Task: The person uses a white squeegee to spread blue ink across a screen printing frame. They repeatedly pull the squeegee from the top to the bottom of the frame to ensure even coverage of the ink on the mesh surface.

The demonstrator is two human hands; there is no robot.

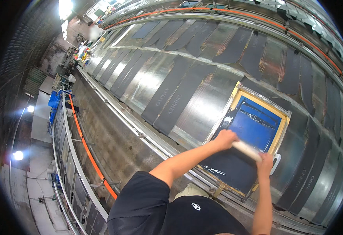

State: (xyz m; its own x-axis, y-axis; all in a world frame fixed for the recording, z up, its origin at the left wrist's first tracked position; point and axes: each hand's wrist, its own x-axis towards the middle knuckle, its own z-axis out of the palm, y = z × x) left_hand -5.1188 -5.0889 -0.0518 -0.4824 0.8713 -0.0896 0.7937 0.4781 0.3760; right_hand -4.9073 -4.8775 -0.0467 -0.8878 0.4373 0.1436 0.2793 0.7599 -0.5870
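Gripping bar (247,150) over shiny table (150,80), lamps (18,155) alight

Pale bar (246,150) blurred between left hand (226,140) and right hand (264,164)
Far beyond the left: clutter (84,55) too small to tell.

Surface (150,84): metal, smooth, glossy. Dark panels (189,92): matt, cloth-like. Frame (278,135): scuffed, stained rim. Blue sheet (253,127) inside: smooth, slight sheen. Held bar (246,150): finish blurred.

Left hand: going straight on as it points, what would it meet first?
Likely the yellow frame near its far right corner, after the left hand crosses the blue screen; its height above them is unclear.
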